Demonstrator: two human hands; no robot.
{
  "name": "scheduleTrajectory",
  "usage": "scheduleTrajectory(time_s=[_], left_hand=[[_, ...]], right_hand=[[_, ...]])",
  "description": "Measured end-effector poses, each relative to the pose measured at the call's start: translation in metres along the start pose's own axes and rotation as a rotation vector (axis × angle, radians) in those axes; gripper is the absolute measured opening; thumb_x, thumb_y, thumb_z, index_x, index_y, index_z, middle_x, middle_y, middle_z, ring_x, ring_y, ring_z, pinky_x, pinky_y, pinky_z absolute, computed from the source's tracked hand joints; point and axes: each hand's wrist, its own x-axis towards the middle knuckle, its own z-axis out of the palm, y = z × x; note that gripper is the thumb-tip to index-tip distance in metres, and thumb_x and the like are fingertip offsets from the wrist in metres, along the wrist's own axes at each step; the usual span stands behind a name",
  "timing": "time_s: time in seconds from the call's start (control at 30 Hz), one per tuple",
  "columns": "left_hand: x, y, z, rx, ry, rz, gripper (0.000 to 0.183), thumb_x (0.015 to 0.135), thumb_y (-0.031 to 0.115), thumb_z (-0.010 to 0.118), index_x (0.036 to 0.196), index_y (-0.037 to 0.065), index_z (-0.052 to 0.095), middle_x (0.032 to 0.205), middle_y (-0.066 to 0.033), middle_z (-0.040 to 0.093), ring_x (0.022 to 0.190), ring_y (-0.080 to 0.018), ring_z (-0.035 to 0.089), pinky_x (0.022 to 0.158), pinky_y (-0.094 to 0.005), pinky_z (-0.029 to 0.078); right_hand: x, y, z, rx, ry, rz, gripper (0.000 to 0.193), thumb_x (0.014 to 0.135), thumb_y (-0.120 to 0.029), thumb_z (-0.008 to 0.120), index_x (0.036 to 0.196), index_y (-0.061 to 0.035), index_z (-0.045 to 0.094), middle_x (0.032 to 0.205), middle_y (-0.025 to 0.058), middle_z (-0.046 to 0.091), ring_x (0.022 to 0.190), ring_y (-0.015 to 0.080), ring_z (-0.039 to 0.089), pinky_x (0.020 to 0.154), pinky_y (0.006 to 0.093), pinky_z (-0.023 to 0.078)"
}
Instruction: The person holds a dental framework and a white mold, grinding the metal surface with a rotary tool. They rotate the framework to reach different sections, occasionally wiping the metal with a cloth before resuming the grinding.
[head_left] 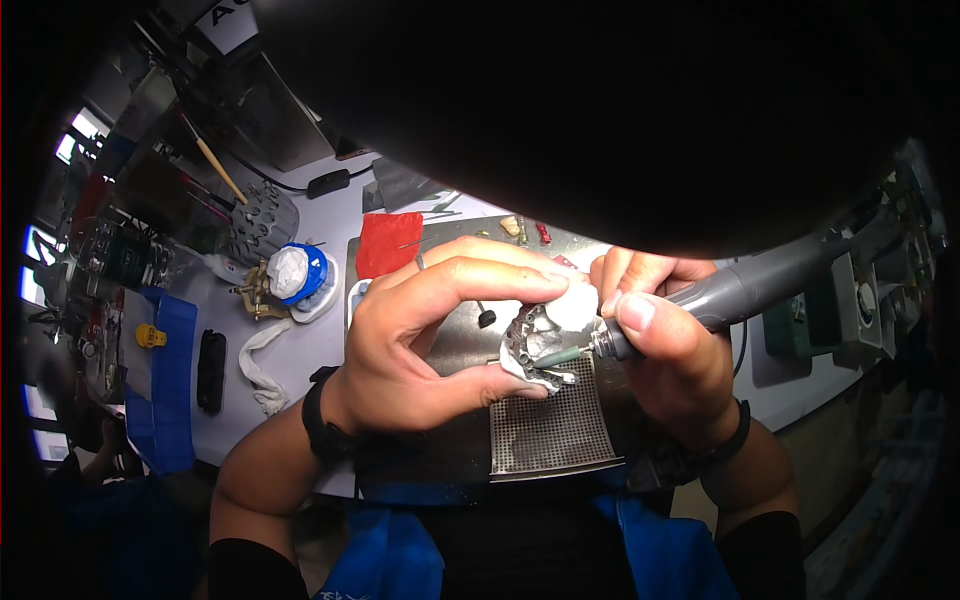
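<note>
Between the thumb and fingers of my left hand is a dental framework, a curved grey metal piece with white parts along its rim. My right hand grips a dark grey rotary handpiece that slants in from the upper right. Its green pointed grinding tip lies against or very close to the inner side of the framework; contact cannot be told exactly. Both hands are close together above a perforated metal grate.
A dental model with a blue band stands to the left, before a grey tool holder. Red sheet lies behind my left hand. A blue bin, black case and white crumpled strip lie farther left. A large dark shape covers the top.
</note>
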Motion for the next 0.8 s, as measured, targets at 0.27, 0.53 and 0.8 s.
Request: scheduleTrajectory(time_s=[0.27, 0.53, 0.8], left_hand=[[-0.0003, -0.0023, -0.0024, 0.035, -0.048, 0.021, 0.056, 0.075, 0.008, 0.088, 0.124, -0.002, 0.063, 0.126, -0.0214, 0.067, 0.120, -0.0349, 0.066, 0.107, -0.0467, 0.050], [0.0000, -0.0022, -0.0014, 0.023, -0.042, 0.024, 0.060, 0.071, 0.004, 0.090, 0.124, -0.002, 0.063, 0.127, -0.0210, 0.066, 0.121, -0.0343, 0.066, 0.107, -0.0463, 0.050], [-0.0001, -0.0025, -0.0019, 0.023, -0.047, 0.030, 0.059, 0.072, 0.004, 0.090, 0.125, -0.002, 0.063, 0.126, -0.0216, 0.066, 0.121, -0.0345, 0.066, 0.106, -0.0461, 0.051]], right_hand=[[0.0000, 0.0013, -0.0025, -0.020, -0.006, -0.014, 0.020, 0.090, -0.008, 0.069, 0.083, -0.0080, 0.050, 0.074, 0.0001, 0.055, 0.066, 0.0052, 0.046, 0.063, 0.0259, 0.040], [-0.0006, 0.0008, -0.0031, -0.008, -0.024, -0.027, 0.020, 0.089, -0.009, 0.070, 0.084, -0.0085, 0.051, 0.074, -0.0009, 0.054, 0.067, 0.0050, 0.045, 0.064, 0.0261, 0.040], [-0.0008, -0.0013, 0.0002, -0.030, -0.018, -0.023, 0.020, 0.089, -0.010, 0.069, 0.084, -0.0085, 0.051, 0.074, -0.0003, 0.054, 0.066, 0.0054, 0.045, 0.064, 0.0262, 0.039]])
